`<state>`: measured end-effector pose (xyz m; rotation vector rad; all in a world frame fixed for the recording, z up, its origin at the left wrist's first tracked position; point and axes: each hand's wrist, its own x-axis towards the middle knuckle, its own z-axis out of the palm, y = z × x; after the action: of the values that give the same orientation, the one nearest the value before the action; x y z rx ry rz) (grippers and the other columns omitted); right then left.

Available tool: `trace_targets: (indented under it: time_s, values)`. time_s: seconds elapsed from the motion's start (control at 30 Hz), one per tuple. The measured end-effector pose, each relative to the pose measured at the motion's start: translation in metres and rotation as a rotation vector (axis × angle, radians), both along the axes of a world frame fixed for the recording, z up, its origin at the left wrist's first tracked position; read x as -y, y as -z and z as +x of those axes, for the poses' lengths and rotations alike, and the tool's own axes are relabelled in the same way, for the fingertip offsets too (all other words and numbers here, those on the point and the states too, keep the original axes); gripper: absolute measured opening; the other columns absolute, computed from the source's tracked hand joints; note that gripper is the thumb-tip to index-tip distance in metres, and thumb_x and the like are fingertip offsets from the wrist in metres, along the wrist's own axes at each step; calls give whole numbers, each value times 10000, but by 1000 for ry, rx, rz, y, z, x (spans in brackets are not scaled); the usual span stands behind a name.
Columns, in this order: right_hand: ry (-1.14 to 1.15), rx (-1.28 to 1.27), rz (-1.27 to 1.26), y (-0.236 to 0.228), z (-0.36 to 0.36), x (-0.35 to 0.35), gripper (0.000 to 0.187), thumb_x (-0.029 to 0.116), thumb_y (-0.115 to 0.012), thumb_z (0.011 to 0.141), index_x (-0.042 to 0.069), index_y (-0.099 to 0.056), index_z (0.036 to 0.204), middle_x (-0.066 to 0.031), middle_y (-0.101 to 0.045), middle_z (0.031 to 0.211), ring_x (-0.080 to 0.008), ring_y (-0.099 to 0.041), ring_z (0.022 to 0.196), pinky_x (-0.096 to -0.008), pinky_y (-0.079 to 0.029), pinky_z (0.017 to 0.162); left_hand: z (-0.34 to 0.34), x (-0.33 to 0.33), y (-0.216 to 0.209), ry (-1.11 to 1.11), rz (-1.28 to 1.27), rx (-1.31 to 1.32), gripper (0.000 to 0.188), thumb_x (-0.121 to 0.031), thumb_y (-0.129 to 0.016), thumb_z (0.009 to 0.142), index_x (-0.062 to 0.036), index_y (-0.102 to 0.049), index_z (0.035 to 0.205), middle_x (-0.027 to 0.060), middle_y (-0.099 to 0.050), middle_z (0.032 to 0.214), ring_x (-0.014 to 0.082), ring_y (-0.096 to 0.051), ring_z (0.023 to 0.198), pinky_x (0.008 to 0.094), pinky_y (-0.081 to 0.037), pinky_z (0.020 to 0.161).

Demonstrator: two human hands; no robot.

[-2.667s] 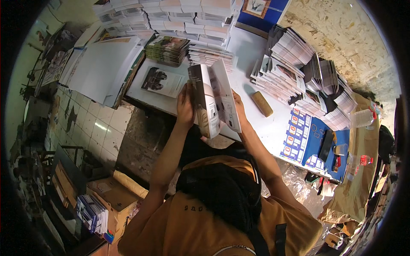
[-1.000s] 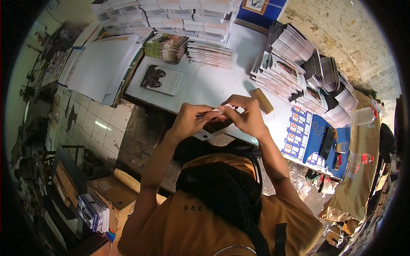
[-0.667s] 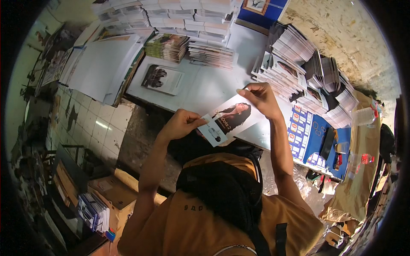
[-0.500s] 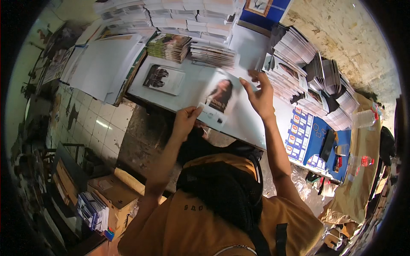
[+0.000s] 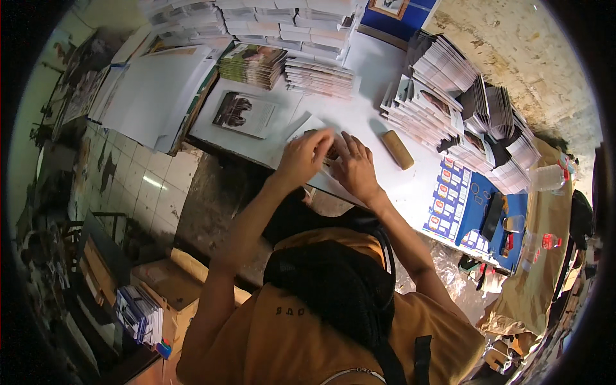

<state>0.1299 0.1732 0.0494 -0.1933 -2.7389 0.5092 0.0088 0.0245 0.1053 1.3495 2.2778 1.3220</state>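
A thin booklet [image 5: 308, 126] with a pale cover lies near the table's front edge, mostly hidden under my hands. Over its left part, my left hand [image 5: 301, 157] is closed with bent fingers; whether anything is pinched in them is hidden. My right hand [image 5: 356, 170] lies palm down on the booklet's right side, fingers stretched out and touching its cover. Just right of that hand rests a brown, rounded block [image 5: 398, 149], tilted on the white tabletop. Another booklet [image 5: 244, 114], with a dark picture on its cover, lies flat to the left.
Behind are a greenish stack of booklets [image 5: 253, 65] and a paler stack [image 5: 319, 78]. Fanned piles of booklets [image 5: 423, 109] line the right side, beside a blue patterned sheet [image 5: 449, 196]. Large white sheets [image 5: 157, 90] lie at left. Cardboard boxes [image 5: 168, 279] stand below.
The booklet has gone from raised and tilted in my left hand to lying on the table. My right hand has moved left and down onto it. The brown block now shows.
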Motion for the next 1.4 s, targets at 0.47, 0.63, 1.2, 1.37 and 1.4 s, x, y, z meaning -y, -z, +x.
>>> trace_targets:
  time_s: [0.47,0.63,1.2,1.37,1.4]
  values:
    - [51,-9,57,34,-8,20,559,295,-589,979,68,-482,1478,-184,-415,1563,-374,-382,1451,-530,-307,1174,-44,-13,103,27,-143,-593,442,-215,-477,1039,39,-510,1400,205,-487,1497,354,-414,1429,505,-336,1167]
    - [37,32,77,35,-10,21,552,287,-579,980,66,-485,1477,-186,-406,1572,-376,-387,1449,-523,-310,1173,-46,-9,107,20,-171,-576,466,-223,-474,1039,26,-485,1432,181,-456,1532,332,-391,1449,486,-304,1190]
    - [-122,96,-19,20,25,27,557,374,-618,966,57,-540,1418,-195,-428,1542,-399,-387,1437,-522,-324,1169,10,71,71,-744,418,455,399,-227,-572,1046,19,-495,1351,124,-594,1270,215,-585,1181,335,-468,996]
    - [-157,134,-52,12,24,30,578,402,-639,949,55,-547,1402,-183,-447,1518,-391,-399,1425,-525,-317,1173,58,91,88,-565,189,1170,296,-287,-610,1029,-36,-577,1183,86,-651,1109,192,-645,1039,358,-536,871]
    - [-161,131,-52,12,24,33,578,402,-639,949,55,-547,1402,-183,-447,1518,-391,-399,1425,-525,-317,1173,63,91,89,-568,192,1167,296,-287,-610,1029,-36,-577,1183,86,-651,1109,192,-645,1039,358,-536,871]
